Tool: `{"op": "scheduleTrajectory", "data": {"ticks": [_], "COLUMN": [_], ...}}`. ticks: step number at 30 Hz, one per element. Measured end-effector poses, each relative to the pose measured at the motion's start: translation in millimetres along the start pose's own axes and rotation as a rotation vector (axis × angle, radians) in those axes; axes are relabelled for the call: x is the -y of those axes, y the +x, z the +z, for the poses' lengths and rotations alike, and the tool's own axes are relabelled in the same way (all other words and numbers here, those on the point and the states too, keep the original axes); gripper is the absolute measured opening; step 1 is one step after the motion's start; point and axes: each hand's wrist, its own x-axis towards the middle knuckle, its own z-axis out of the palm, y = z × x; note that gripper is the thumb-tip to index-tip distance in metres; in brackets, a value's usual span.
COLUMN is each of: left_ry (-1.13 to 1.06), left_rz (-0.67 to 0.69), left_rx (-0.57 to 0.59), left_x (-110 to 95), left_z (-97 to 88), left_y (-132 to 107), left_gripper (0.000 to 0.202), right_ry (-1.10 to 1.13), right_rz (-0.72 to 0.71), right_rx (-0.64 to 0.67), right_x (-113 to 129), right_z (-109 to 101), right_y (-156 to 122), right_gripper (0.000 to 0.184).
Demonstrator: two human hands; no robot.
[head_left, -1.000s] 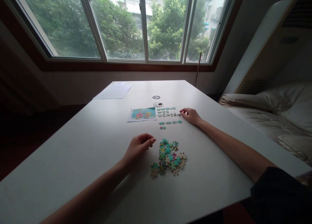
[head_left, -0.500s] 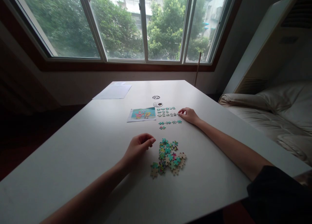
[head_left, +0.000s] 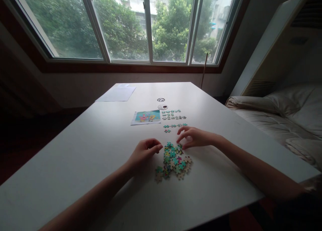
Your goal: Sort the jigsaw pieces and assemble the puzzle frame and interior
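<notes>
A heap of loose jigsaw pieces (head_left: 173, 162), teal, yellow, pink and bare tan, lies near the middle of the white table (head_left: 95, 177). At the heap's far right edge hovers my right hand (head_left: 197, 137), fingers apart and nothing seen between them. My left hand (head_left: 144, 152) rests just left of the heap with its fingers curled and thumb closed in; whether a piece is inside is hidden. Beyond the hands, puzzle pieces laid in rows (head_left: 173, 117) sit beside a colourful cartoon picture sheet (head_left: 147, 117).
Two round dark-and-white marks or discs (head_left: 162, 107) lie past the picture sheet. White papers (head_left: 117, 93) are at the table's far left corner. To the right stands a pale sofa (head_left: 271, 120), and a window (head_left: 148, 30) faces me.
My right hand has come back from the end of a row toward the heap, its fingers spreading. The row stays in place. My left hand has barely shifted.
</notes>
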Motion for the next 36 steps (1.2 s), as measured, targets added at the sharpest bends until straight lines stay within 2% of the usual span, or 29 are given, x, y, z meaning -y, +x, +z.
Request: {"op": "scheduleTrajectory", "data": {"ticks": [2,9,14,20,24,29,33,36], "left_ry": [0.003,0.013,0.019,0.033,0.053,0.134,0.257,0.265], "left_rz": [-0.006,-0.020,-0.015,-0.001,0.019,0.079,0.152,0.165], "left_rx": [0.005,0.015,0.015,0.030,0.038,0.060,0.057,0.062], "left_x": [-1.0,-4.3,-3.4,-0.4,0.2,-2.7,-4.1,-3.7], "left_z": [-0.8,-2.1,-2.1,-2.9,-2.9,-1.8,0.6,2.6], "left_y": [-0.2,-1.4,-1.0,0.5,0.8,-2.3,-6.1,-7.7], "left_gripper": [0.023,0.024,0.025,0.024,0.025,0.025,0.026,0.026], "right_ry": [-0.009,-0.029,-0.029,0.100,0.129,0.219,0.339,0.394], "right_rz": [0.006,-0.001,0.064,0.176,0.113,0.099,0.121,0.152], "right_rx": [0.030,0.010,-0.017,-0.017,-0.142,-0.400,-0.426,-0.435], "right_x": [4.6,10.7,18.4,18.3,18.1,39.0,54.4,58.0], "right_z": [1.2,1.1,3.3,4.4,5.0,22.0,37.9,43.9], "right_y": [-1.7,0.9,2.8,3.2,4.3,12.8,18.9,20.5], "right_gripper": [0.030,0.020,0.019,0.012,0.008,0.009,0.013,0.013]}}
